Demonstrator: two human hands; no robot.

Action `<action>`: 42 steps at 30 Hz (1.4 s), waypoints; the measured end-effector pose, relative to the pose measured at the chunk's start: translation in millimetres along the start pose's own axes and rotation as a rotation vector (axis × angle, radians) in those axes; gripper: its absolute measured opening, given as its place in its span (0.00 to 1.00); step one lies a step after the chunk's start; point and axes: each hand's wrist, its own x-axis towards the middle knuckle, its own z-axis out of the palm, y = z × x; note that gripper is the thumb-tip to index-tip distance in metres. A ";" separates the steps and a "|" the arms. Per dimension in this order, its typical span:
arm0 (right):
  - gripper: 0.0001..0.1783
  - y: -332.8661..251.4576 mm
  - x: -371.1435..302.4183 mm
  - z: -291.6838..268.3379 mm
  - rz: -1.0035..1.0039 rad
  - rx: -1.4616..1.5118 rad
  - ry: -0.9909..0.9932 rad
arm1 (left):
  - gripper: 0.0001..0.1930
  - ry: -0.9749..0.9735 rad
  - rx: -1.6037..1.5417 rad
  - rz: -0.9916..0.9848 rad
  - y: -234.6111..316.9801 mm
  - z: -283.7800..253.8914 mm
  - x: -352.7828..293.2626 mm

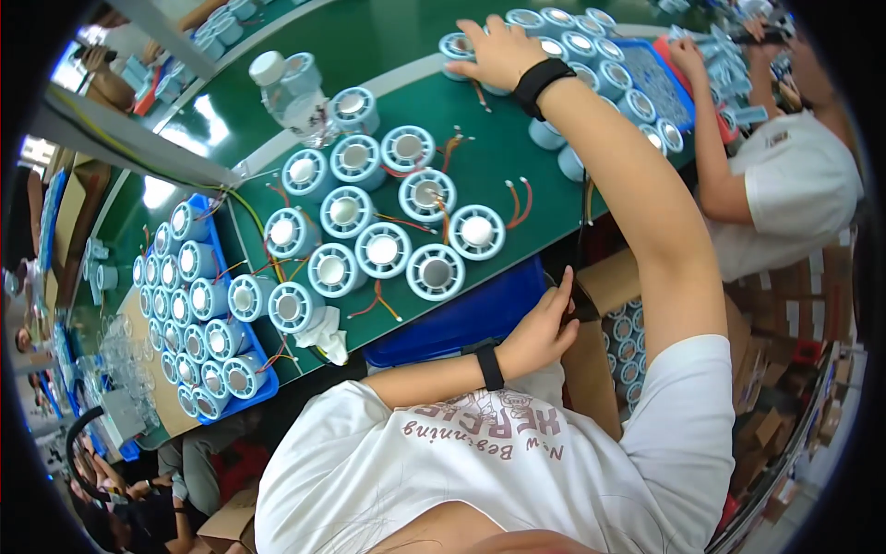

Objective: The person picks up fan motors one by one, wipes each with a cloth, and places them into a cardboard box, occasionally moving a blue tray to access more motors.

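At the far side of the green table, my right hand (501,57) stretches out over a light-blue cylindrical motor housing (456,44). Its thumb and fingers are spread on either side of that housing; whether they touch it I cannot tell. Close to my body, beyond the table's near edge, my left hand (543,334) has its fingers extended and holds nothing. Between them stands a loose group of similar housings (383,249), each with a vented rim and a silvery round centre. Red and orange wires (521,205) trail from several of them.
More housings fill a blue tray (263,365) on the left. A clear bottle (293,97) stands behind the middle group, near crumpled white tissue (325,336). A blue bin (452,319) sits below the edge, and a co-worker's arm (706,120) is at the right.
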 end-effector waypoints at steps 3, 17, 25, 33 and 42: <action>0.33 -11.6 11.5 12.4 -0.012 -0.052 -0.085 | 0.41 0.145 -0.026 0.020 -6.0 -21.5 -0.3; 0.41 -7.2 6.8 -63.6 -0.142 0.680 -0.064 | 0.40 0.151 -0.261 0.068 -2.8 -20.3 -12.3; 0.34 22.4 -220.9 -221.2 0.266 0.656 0.028 | 0.33 -0.238 -0.331 -0.098 16.4 -17.2 -1.5; 0.40 57.7 -536.7 -221.7 0.733 0.445 -0.542 | 0.24 -0.358 0.442 0.614 -7.2 52.6 8.9; 0.44 47.5 -659.1 -105.6 0.622 0.396 -1.010 | 0.20 -0.807 0.517 0.681 -34.6 84.8 -27.0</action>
